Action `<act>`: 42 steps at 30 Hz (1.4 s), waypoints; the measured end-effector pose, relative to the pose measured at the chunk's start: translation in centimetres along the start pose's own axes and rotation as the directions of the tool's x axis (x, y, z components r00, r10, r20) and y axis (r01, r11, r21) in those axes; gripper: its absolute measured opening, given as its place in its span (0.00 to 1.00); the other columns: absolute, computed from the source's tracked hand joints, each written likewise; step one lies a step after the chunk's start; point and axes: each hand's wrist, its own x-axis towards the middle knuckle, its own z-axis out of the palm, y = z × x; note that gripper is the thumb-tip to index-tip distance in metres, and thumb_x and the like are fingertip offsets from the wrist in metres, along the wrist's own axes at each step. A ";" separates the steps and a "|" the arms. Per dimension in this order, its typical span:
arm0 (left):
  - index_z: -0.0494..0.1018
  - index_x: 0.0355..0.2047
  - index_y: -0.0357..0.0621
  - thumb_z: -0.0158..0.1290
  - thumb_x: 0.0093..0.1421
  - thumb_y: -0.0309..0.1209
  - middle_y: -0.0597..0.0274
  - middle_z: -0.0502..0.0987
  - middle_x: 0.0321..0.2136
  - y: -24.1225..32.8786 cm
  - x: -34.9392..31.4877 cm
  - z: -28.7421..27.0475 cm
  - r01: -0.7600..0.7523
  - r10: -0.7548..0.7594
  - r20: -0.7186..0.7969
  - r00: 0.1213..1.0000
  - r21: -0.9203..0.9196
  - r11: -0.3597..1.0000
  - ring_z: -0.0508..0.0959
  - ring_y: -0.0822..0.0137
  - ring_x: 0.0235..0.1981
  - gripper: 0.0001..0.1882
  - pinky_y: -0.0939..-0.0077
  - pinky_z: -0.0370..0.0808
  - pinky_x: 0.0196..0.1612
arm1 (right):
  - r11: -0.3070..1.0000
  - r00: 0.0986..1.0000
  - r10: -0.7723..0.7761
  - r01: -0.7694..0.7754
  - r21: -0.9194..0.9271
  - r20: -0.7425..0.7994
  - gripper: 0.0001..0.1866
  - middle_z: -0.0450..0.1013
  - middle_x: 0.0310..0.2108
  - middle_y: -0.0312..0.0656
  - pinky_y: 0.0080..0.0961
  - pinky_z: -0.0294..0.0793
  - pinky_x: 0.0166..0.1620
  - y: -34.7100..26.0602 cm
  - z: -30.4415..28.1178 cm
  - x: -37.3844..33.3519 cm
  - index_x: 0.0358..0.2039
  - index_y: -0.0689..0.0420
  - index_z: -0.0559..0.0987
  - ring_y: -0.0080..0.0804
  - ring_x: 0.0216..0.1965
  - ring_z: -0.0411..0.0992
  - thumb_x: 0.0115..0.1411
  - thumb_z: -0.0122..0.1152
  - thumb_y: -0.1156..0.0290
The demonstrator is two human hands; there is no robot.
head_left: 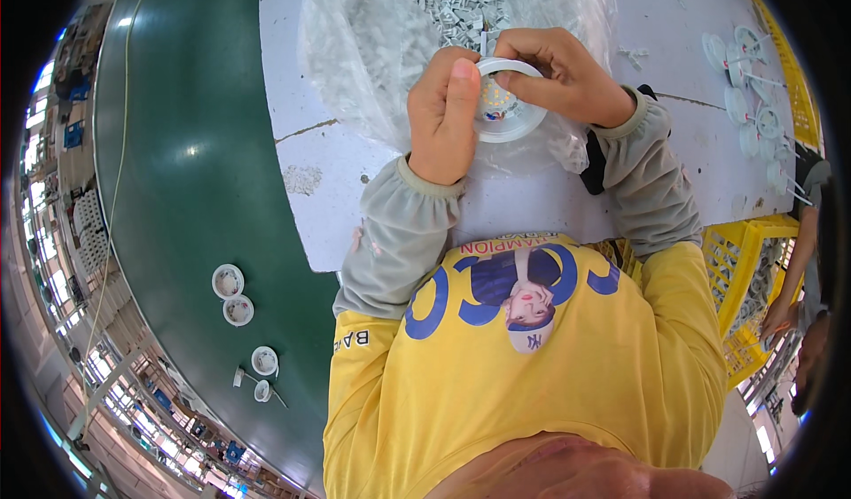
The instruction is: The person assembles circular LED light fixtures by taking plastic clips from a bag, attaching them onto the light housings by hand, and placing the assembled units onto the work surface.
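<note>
The biggest thing here is the long, smooth, dark green work surface (186, 198) on the left, with a few small white round parts (228, 281) on it. Next comes the white table with cracks across its top (324, 184), right in front of the person. A big, crinkly, see-through plastic bag (341, 51) lies open on that table. A yellow plastic crate with holes in its sides (729, 260) stands by the table on the right. Then come the two bare hands, close together over the near part of the bag. The left hand (441, 113) pinches the left edge of a shallow, round, white dish with a raised rim (501, 109), its thumb on the side facing up and its other fingers mostly hidden. The right hand (563, 74) grips the far edge, with its thumb tucked inside the rim and its fingers curled behind. So the dish is held up between both hands, off the table. It looks like light, stiff, hard plastic, a bit slippery, and it might crack if squeezed too hard. The rim seems the best place to hold, away from the tiny yellow dots inside (497, 97). Smallest are the many pale grey plastic bits (461, 11) heaped in the bag.
</note>
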 end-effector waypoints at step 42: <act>0.67 0.29 0.36 0.36 0.62 0.44 0.66 0.67 0.24 2.5 -1.2 1.3 0.050 -0.055 0.020 0.998 0.177 0.983 0.63 0.76 0.27 0.21 0.83 0.60 0.30 | 0.987 0.994 -0.099 0.104 -0.124 0.049 0.04 0.62 0.23 0.31 0.14 0.57 0.28 -2.3 -0.7 -2.1 0.30 0.61 0.68 0.13 0.26 0.57 0.56 0.48 0.74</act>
